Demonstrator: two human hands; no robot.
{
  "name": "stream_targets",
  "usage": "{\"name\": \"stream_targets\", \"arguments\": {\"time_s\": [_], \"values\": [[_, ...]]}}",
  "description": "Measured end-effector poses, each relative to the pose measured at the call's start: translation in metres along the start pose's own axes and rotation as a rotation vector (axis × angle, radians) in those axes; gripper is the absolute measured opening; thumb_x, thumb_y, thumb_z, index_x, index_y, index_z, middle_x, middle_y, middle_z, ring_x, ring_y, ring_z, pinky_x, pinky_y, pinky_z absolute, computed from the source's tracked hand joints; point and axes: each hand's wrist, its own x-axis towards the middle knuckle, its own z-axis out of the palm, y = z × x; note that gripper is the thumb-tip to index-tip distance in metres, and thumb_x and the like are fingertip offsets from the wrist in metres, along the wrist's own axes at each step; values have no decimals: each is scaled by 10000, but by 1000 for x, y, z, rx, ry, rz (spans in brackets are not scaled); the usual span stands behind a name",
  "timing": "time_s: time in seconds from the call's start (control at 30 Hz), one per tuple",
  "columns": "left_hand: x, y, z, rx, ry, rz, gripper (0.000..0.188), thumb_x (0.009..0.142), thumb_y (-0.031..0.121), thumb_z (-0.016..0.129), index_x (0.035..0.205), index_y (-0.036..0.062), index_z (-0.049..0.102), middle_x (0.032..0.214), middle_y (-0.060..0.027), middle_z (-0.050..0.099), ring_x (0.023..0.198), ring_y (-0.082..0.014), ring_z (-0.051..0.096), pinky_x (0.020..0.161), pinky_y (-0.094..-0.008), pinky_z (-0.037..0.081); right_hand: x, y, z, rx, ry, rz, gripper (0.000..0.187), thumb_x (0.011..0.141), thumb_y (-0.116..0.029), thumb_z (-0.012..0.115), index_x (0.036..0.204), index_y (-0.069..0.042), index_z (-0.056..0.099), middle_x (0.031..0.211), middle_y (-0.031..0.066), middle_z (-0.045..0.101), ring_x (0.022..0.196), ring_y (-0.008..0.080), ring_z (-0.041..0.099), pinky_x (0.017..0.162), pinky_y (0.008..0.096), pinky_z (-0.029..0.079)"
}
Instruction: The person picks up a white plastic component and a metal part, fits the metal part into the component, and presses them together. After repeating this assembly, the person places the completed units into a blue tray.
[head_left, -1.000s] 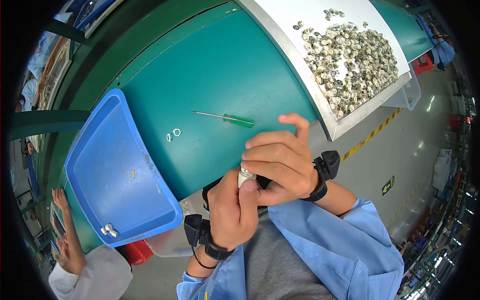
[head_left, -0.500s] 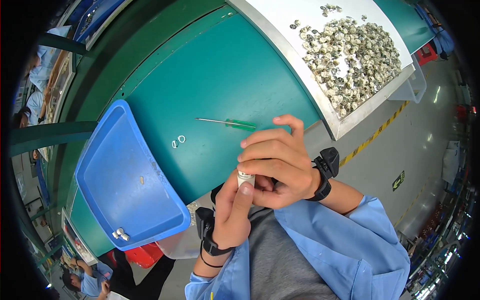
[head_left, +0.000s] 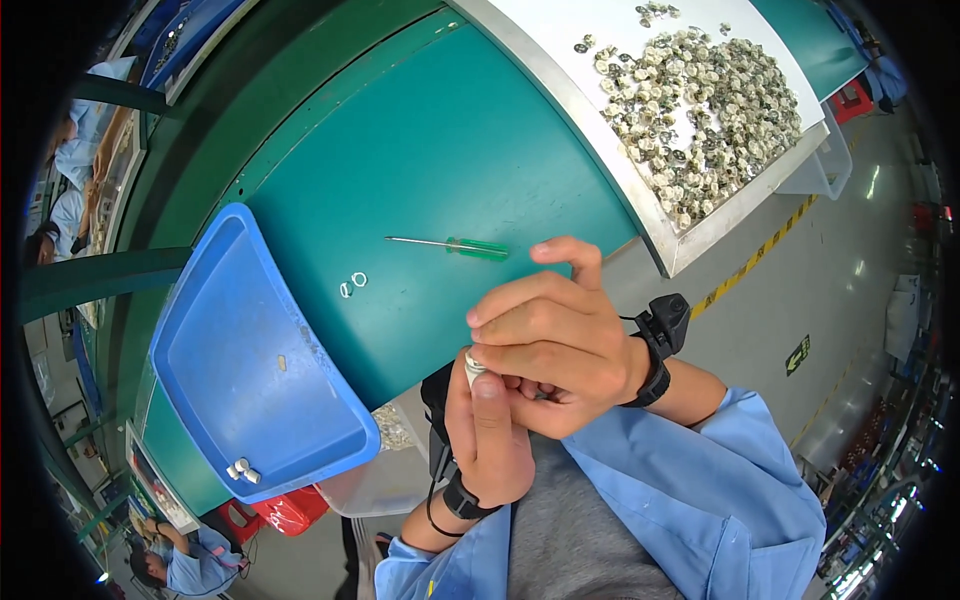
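A small white cylindrical part (head_left: 474, 371) with a shiny end sits between my hands, just past the green bench's near edge. My left hand (head_left: 490, 437) pinches it, with the thumb lying along its near side. Over its top curl the fingers of my right hand (head_left: 560, 345), closed about the upper end; its index finger is raised and bent. The fingers cover much of the part. On the bench beyond lie a green-handled screwdriver (head_left: 478, 249) and two small white rings (head_left: 353, 285).
A blue tray (head_left: 335, 385) at the left holds several small white cylinders (head_left: 242, 470) and one beige piece (head_left: 282, 363). At the upper right, a metal-edged white board (head_left: 655, 225) bears a heap of small cream and metal parts (head_left: 700, 120). Another person (head_left: 195, 560) sits at lower left.
My left hand has turned and shifted slightly right and down. My right hand has moved a little left, and the white part is tilted and more covered. The person at lower left has shifted.
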Motion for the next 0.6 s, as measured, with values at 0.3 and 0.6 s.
{"name": "stream_targets", "arguments": {"time_s": [0.3, 0.6], "values": [[7, 6, -12, 62, -79, -40, 411, 1059, 357, 362, 1144, -27, 478, 965, -81, 507, 884, -151, 477, 796, -293, 403, -3, 8, 0, 14, -21, -6, 239, 658, -93, 767, 887, -96, 700, 887, 19, 684, 893, 216, 702, 1057, 475, 273], [8, 1, -22, 15, -118, -41, 466, 1023, 392, 374, 1130, -43, 500, 986, -127, 542, 916, -212, 533, 817, -341, 422, -2, 8, 2, 35, 16, 63, 282, 635, -102, 774, 905, -110, 690, 906, 25, 694, 941, 239, 695, 1068, 483, 262]]}}
